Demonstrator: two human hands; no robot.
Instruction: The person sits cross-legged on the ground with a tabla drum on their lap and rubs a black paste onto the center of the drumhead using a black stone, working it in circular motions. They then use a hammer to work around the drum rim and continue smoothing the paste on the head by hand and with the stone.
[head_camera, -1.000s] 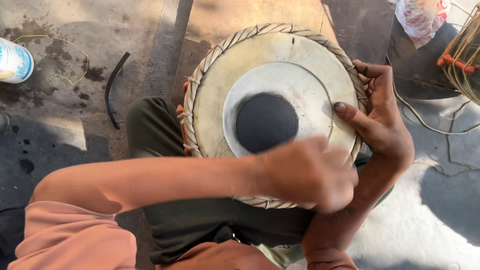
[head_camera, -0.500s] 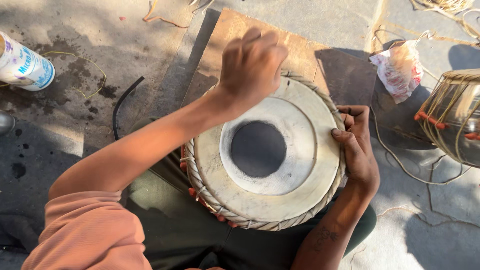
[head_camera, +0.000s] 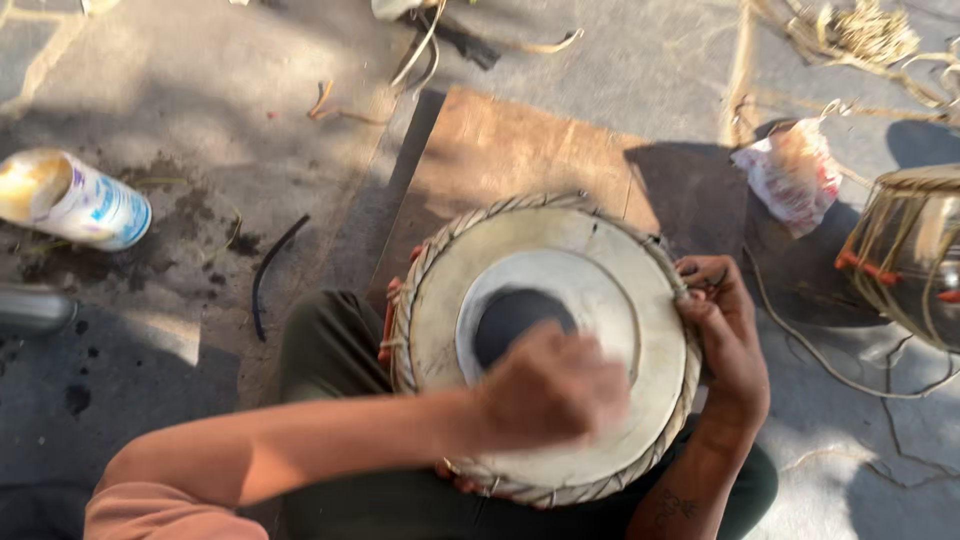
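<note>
A round drum (head_camera: 560, 270) with a pale skin, a black centre spot (head_camera: 510, 315) and a braided rim rests on my lap. My left hand (head_camera: 550, 390) lies blurred over the near part of the skin, just below the black spot. Its fingers are curled and nothing shows in it. My right hand (head_camera: 725, 335) grips the drum's right rim, fingers hooked over the braid.
A wooden board (head_camera: 520, 145) lies under the drum's far side. A white tin (head_camera: 75, 200) lies on its side at left, with a black curved strip (head_camera: 270, 275) near it. A plastic bag (head_camera: 790, 170), a second drum (head_camera: 915, 250) and loose cords lie at right.
My left hand swept from the drum's near edge to its far edge and back to the near part of the skin. My right hand stayed on the right rim.
</note>
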